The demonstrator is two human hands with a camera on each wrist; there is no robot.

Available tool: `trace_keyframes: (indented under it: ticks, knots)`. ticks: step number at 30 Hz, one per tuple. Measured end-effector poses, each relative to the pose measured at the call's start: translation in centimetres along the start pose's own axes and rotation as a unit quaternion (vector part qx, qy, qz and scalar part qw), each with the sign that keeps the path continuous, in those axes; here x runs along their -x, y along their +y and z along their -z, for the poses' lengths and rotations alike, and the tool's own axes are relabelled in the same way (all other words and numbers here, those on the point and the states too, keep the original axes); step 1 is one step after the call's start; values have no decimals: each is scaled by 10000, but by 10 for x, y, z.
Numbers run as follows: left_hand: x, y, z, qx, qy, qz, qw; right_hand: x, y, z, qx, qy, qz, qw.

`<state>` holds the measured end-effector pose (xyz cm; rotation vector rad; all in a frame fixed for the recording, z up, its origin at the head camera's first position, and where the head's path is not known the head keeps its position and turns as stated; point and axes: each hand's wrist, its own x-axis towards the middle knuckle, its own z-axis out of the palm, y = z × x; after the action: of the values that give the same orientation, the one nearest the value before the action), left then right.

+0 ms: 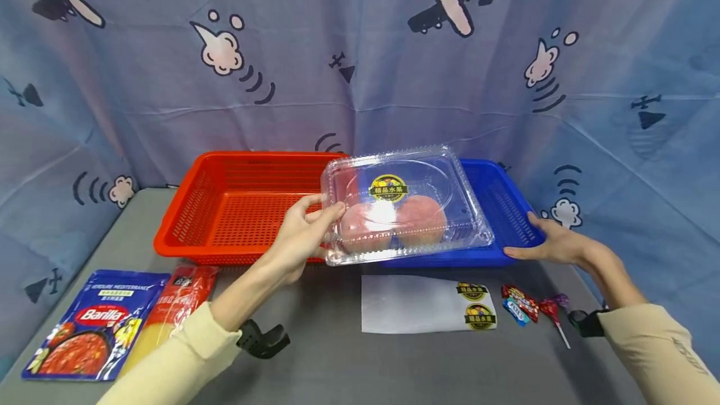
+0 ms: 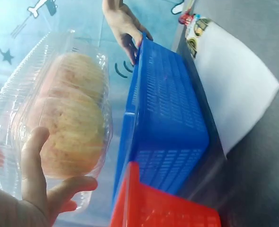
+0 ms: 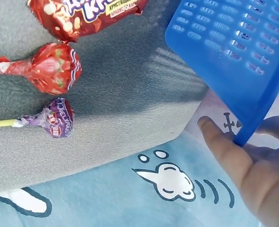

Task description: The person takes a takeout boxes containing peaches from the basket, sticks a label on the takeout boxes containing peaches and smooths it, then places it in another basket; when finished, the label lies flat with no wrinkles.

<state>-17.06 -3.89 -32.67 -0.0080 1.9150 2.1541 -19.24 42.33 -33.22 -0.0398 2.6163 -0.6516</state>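
A clear plastic clamshell box (image 1: 405, 205) with two pinkish round fruits and a yellow sticker on its lid hangs tilted over the blue basket (image 1: 506, 205). My left hand (image 1: 326, 220) grips the box's left edge, thumb on the lid and fingers beneath. From the left wrist view, the box (image 2: 58, 109) is seen from below in my left hand (image 2: 40, 189). My right hand (image 1: 554, 242) holds the blue basket's near right corner. In the right wrist view the thumb and fingers of that hand (image 3: 253, 161) lie on either side of the blue basket's rim (image 3: 234, 42).
A red basket (image 1: 242, 205) stands touching the blue one on its left. On the grey table lie a Barilla pouch (image 1: 92, 324), a red packet (image 1: 180, 299), a white sheet with stickers (image 1: 416, 305), and wrapped candies and lollipops (image 1: 529, 305). A patterned curtain hangs behind.
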Motion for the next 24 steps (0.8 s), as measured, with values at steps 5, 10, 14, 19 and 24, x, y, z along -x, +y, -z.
trace_keyframes:
  ticks: [5,10,14,19,24]
  knots:
    - [-33,0,-25,171,21,-71,9998,-2,0,1,129,4,-52,9999]
    - [-58,-1,-48,-25,79,-82,9999,-2,-2,1,173,15,-84,9998]
    - [-69,-2,-64,-326,237,-84,9992,0,-3,0,51,-36,-87,9999]
    - [-76,-4,-86,-1268,678,-375,9889,1,-2,0,-7,8,-96,10000]
    - [-78,-14,-105,-1976,929,-487,9746,2,0,0,-113,-1,-26,9999]
